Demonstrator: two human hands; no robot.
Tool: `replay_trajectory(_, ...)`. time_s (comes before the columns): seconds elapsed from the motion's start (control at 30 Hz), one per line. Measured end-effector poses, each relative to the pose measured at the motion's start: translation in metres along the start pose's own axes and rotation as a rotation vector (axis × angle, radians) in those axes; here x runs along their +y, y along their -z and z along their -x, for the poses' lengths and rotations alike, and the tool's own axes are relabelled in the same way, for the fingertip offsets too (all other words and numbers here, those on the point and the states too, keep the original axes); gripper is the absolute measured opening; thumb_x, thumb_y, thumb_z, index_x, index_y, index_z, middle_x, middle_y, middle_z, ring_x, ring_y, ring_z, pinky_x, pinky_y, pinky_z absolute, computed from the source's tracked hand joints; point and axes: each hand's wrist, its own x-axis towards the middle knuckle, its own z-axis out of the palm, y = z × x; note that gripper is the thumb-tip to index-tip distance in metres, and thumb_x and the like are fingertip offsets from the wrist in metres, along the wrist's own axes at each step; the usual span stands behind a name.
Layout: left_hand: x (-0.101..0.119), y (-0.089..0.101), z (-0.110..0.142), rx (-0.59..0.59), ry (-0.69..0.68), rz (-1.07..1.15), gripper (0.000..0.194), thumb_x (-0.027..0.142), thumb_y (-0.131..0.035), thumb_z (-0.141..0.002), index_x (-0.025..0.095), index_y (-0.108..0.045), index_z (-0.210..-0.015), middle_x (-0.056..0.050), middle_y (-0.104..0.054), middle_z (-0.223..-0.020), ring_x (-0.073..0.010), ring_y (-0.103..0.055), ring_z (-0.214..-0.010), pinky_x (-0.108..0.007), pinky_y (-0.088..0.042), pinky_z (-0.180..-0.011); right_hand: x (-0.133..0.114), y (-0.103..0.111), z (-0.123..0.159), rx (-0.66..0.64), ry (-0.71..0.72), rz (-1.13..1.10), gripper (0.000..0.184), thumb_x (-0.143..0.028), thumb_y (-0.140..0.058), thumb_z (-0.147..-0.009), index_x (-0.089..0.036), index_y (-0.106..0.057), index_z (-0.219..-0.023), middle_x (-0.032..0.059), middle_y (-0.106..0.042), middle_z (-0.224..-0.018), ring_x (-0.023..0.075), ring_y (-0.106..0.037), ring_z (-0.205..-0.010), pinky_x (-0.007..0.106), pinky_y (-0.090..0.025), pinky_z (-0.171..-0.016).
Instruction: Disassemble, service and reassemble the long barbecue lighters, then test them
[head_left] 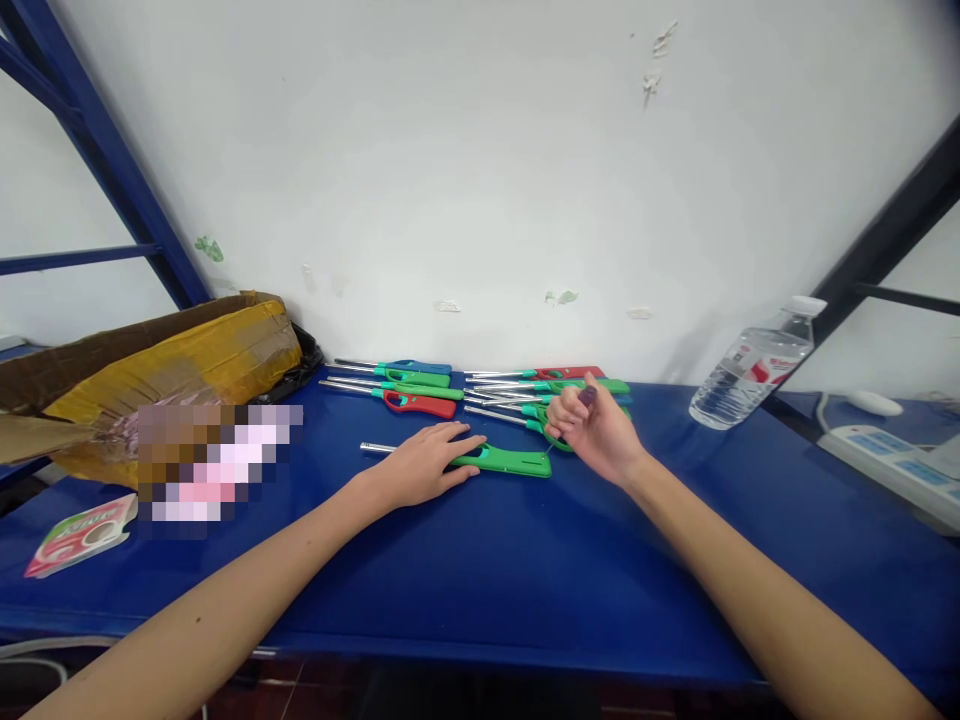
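Item: green lighter, long metal nozzle, lying flat on the blue table, nozzle to the left. Left hand: laid over its trigger end, fingers and thumb closed about the body. Right hand: fingers clamped on a dark-handled tool, thin shaft angled down to the lighter's butt end (no lettering legible on either).

Behind, left group: four lighters, one blue, two green, one red. Behind, right group: red and green ones, nozzles overlapping.

Water bottle, right: white cap, red-and-white label, wording too small to read. Power strip: white, blue socket panels.

Printed card, left: red, white and green, large lettering (not surely readable). Beside it, a carton with yellow tape.
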Motion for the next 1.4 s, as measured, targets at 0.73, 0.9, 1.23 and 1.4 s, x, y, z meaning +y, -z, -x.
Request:
replay_trajectory(0.73,-0.001,0.0,-0.001,-0.014,0.012,-0.01,0.05,0.047,-0.042,-0.1,0.026,-0.044,-0.145,-0.012,-0.046,-0.147,-0.0302,-0.043,-0.135,-0.046,-0.037,-0.111,-0.004,-0.002,0.001,0.034,0.008,-0.099,0.054,-0.066,-0.052,-0.085,-0.022,-0.039,-0.056,-0.0052,-0.022,-0.054,0.0135,-0.03,-0.051,0.029,-0.039,-0.054)
replay_trajectory(0.9,0.0,0.003,-0.002,-0.04,0.022,-0.024,0.05,0.047,-0.042,-0.1,0.025,-0.044,-0.145,-0.012,-0.045,-0.147,-0.0297,-0.043,-0.135,-0.046,-0.036,-0.111,-0.008,0.0,0.004,0.029,-0.038,-0.19,0.028,-0.048,-0.056,-0.084,-0.023,-0.052,-0.072,-0.0047,-0.029,-0.057,0.0141,-0.034,-0.053,0.028,-0.04,-0.055)
replay_trajectory(1.23,0.001,0.004,-0.004,-0.06,0.024,-0.038,0.051,0.047,-0.041,-0.1,0.025,-0.043,-0.146,-0.012,-0.044,-0.148,-0.0289,-0.042,-0.135,-0.045,-0.036,-0.112,-0.004,0.007,-0.003,0.046,0.015,-0.157,0.041,-0.053,-0.057,-0.087,-0.022,-0.048,-0.063,-0.0037,-0.03,-0.061,0.0134,-0.039,-0.056,0.028,-0.043,-0.058)
replay_trajectory(1.4,-0.001,0.002,-0.004,-0.051,0.015,-0.038,0.051,0.049,-0.039,-0.1,0.026,-0.044,-0.145,-0.012,-0.044,-0.148,-0.029,-0.042,-0.136,-0.045,-0.036,-0.112,-0.009,0.005,0.002,0.003,-0.014,-0.255,0.03,-0.045,-0.048,-0.091,-0.022,-0.053,-0.072,-0.0049,-0.027,-0.057,0.013,-0.033,-0.05,0.027,-0.042,-0.056)
